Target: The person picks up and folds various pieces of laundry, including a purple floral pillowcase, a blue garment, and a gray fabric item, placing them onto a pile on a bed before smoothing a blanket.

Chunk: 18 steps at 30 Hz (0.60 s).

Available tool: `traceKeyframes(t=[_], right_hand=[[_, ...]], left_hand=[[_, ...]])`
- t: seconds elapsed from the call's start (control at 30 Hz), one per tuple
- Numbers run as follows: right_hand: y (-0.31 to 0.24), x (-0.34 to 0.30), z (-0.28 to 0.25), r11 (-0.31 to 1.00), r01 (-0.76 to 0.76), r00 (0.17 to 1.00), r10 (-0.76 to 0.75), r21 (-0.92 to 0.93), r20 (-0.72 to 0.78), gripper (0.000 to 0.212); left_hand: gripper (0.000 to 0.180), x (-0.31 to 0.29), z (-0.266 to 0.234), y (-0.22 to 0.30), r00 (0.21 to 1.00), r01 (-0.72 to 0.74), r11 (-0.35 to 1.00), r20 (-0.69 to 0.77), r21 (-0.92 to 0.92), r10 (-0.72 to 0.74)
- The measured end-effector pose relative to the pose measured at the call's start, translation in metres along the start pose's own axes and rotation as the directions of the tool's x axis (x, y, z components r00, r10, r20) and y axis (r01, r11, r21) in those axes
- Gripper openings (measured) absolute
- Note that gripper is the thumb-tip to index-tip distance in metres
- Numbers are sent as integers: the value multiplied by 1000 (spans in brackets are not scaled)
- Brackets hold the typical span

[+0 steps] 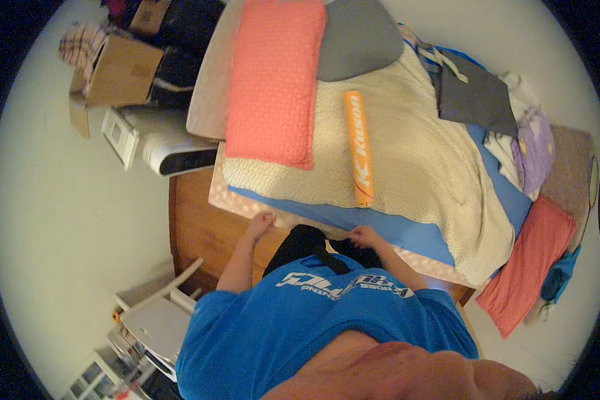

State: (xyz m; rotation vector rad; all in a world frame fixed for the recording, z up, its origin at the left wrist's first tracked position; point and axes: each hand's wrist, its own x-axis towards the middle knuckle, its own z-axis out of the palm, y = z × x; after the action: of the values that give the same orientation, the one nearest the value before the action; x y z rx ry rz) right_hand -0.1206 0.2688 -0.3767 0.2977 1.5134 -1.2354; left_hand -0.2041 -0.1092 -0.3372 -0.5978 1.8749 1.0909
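Note:
My left hand (263, 224) is at the near edge of a bed, its fingers curled in beside the pink dotted bed cover (225, 195). My right hand (363, 236) is closed at the same edge, in front of my dark trousers. What either hand holds, if anything, is too small to make out. Beyond them lies a blue sheet (407, 228), mostly under a rumpled cream blanket (413, 160). An orange tube with white lettering (358, 148) rests lengthwise on that blanket, apart from both hands.
A coral textured pillow (273, 87) and a grey cushion (359, 41) lie at the far end. Clothes (477, 97) pile up at the right; a coral cloth (527, 267) hangs there. At the left are a cardboard box (123, 73), a white appliance (173, 143) and a chair (159, 327).

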Motion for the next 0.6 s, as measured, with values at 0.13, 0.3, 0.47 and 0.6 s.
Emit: traceKeyframes(t=[0.13,0.3,0.47,0.6], right_hand=[[52,-11,-58,950,33,870,126,311,-476,26],[30,-51,-64,880,-61,804,323,470,-500,22],[-4,-47,-29,879,-114,857,323,464,-401,22],[-77,-32,-27,850,35,920,179,525,-350,24]], left_hand=[[69,55,-26,63,983,-2,963,-178,-268,-47],[93,105,-43,111,958,-58,677,-232,-734,-170],[80,155,-27,129,988,-52,441,-110,-896,-107],[55,163,-11,146,989,-98,235,-68,-967,131]])
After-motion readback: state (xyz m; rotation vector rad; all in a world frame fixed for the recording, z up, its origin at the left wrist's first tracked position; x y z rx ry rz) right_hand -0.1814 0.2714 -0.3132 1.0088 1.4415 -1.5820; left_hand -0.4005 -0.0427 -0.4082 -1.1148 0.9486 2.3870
